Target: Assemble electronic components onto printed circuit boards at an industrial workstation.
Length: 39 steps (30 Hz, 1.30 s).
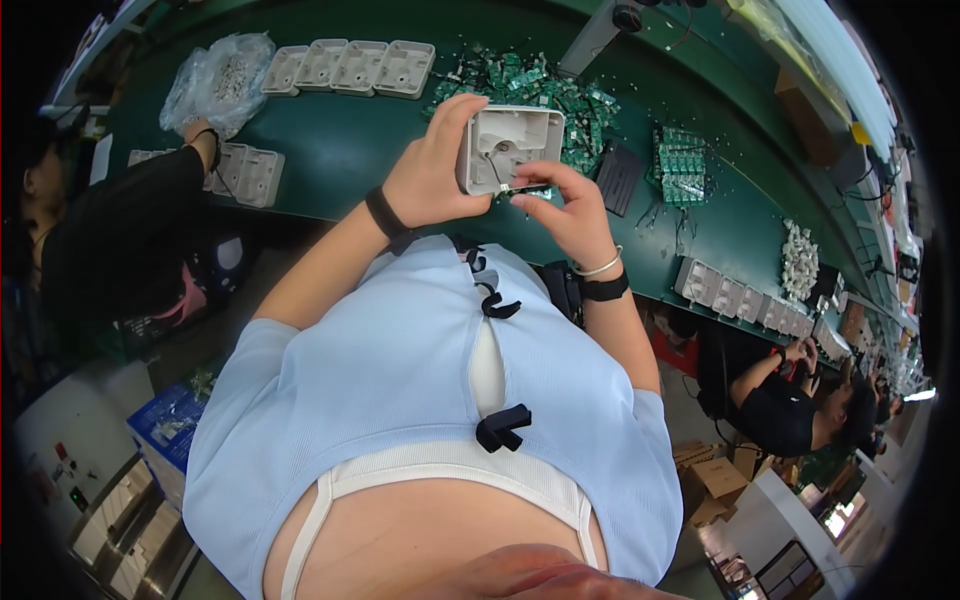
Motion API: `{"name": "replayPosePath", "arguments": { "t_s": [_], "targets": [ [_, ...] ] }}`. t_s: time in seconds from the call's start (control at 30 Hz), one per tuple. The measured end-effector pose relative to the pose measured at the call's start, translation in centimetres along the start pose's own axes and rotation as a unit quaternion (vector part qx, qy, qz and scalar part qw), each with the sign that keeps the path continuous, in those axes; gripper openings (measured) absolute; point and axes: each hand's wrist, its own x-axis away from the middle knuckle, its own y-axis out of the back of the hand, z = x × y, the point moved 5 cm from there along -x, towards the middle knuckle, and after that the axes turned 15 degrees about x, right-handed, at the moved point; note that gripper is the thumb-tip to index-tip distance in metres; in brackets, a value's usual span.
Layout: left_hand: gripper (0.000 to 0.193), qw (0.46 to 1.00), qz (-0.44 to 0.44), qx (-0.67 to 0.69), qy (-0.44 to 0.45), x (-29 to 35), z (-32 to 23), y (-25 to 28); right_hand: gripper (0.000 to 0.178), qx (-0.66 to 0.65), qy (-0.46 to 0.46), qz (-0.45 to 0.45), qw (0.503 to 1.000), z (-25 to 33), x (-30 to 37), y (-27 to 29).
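Observation:
My left hand (430, 172) is closed round the left side of a whitish plastic housing (515, 122), holding it up over the near edge of the bench with its hollow side in view. A thin dark wire shows inside the housing. At its lower right edge, my right hand (572, 208) pinches a small green circuit board (538, 191) between thumb and fingers. The fingers partly cover the board, and whether it touches the housing I cannot tell.
Beyond my hands, loose circuit boards (500, 75) lie heaped on the green bench (330, 135). A dark flat block (618, 180) and grouped boards (680, 165) are rightward. Housings (350, 66) and a plastic bag (215, 85) stand left. Co-workers (110, 240) sit on both sides.

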Motion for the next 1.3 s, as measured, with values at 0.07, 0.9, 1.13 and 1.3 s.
{"name": "replayPosePath", "arguments": {
  "t_s": [0.07, 0.9, 1.13, 1.3],
  "targets": [
    [0.098, 1.000, -0.001, 0.013, 0.018, -0.1, 0.1, -0.1, 0.017, 0.055, 0.040, 0.007, 0.998, 0.2, -0.1, 0.2],
    [0.110, 0.940, 0.009, 0.256, 0.227, 2.2, 8.5, -4.1, 0.015, 0.192, 0.091, -0.014, 0.977, -4.1, -0.9, -2.4],
    [0.101, 0.898, 0.103, 0.317, 0.289, 1.6, 14.3, -1.7, 0.009, 0.249, 0.070, -0.083, 0.962, -5.7, 2.8, -1.6],
    [0.065, 0.960, -0.113, -0.137, 0.217, 0.1, 27.6, 11.2, 0.009, 0.393, 0.010, -0.150, 0.907, -7.0, 13.0, 1.4]
  ]
}}
